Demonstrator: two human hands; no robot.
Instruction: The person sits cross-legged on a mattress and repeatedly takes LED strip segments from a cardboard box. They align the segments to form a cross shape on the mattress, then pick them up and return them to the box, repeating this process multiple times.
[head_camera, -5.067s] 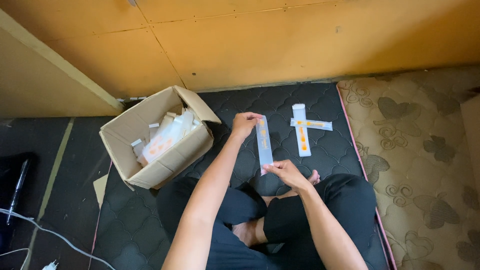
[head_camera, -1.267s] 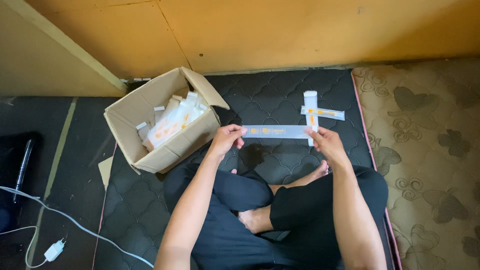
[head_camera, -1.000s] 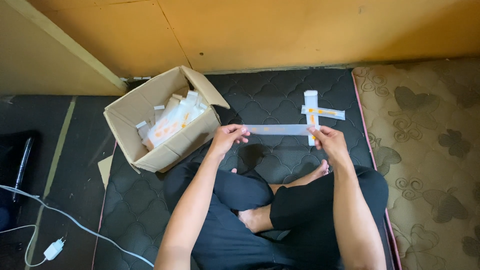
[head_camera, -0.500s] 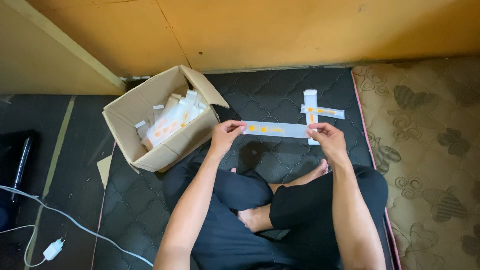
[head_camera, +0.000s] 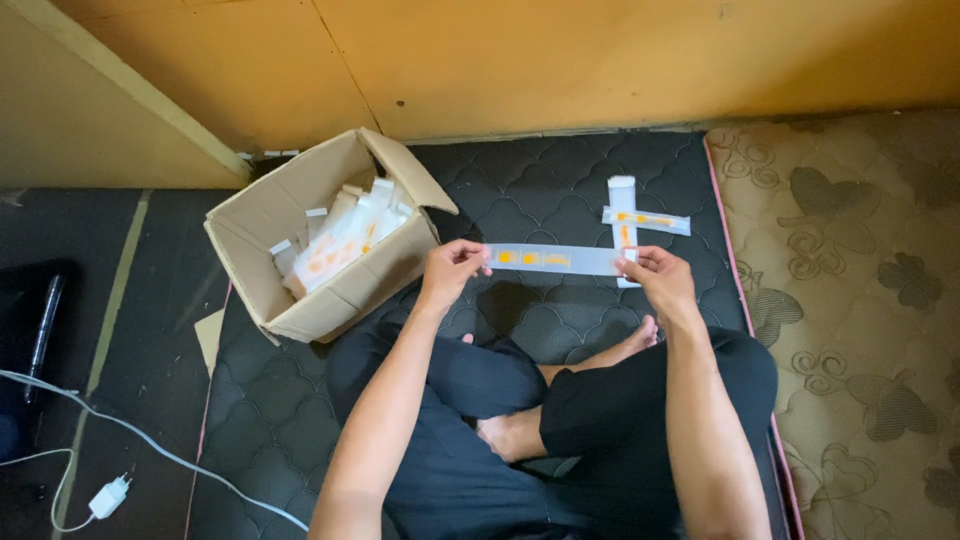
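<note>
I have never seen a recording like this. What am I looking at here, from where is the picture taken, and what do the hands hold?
There is no machine here. A person sits cross-legged on a dark quilted mattress, and a camera worn on the head looks down at both bare hands. The left hand and the right hand each pinch one end of a long flat white carton with orange marks, holding it level above the lap. Behind it on the mattress lie two similar cartons, crossed. To the person's left stands an open cardboard box filled with more such white cartons. Further left, a white cable with a charger lies on the dark floor.
</note>
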